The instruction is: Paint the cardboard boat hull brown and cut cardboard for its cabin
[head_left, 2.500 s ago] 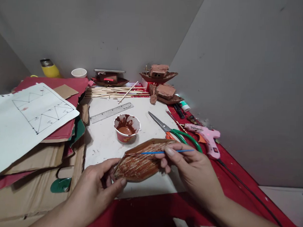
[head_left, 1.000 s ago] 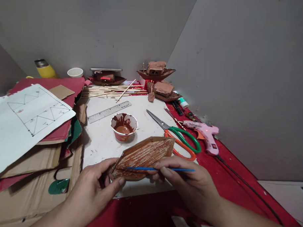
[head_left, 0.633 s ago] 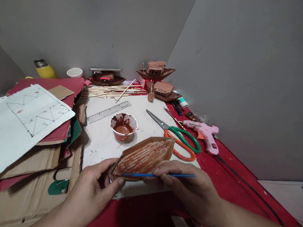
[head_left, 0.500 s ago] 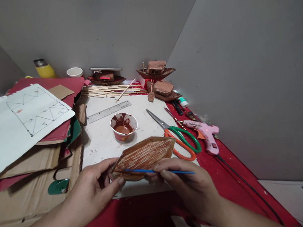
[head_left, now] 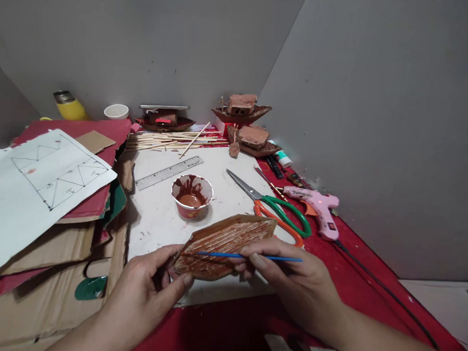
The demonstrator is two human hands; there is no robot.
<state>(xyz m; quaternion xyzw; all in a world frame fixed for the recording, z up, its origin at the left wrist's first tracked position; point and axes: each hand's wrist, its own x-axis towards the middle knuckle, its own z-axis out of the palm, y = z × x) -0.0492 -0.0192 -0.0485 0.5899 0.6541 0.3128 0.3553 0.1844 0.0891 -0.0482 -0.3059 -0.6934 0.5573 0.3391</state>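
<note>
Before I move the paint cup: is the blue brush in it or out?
Out: the right hand holds the blue brush with its tip over the boat model.

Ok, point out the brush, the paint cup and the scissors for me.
Brush (head_left: 219, 255): head view, on the blue handle.
Paint cup (head_left: 189, 212): head view, on its red outer wall.
Scissors (head_left: 258, 195): head view, near the pivot.

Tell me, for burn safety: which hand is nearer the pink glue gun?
Right. The right hand, holding the blue brush, is left and nearside of the glue gun; the left hand, gripping the boat hull, is farther left.
</note>
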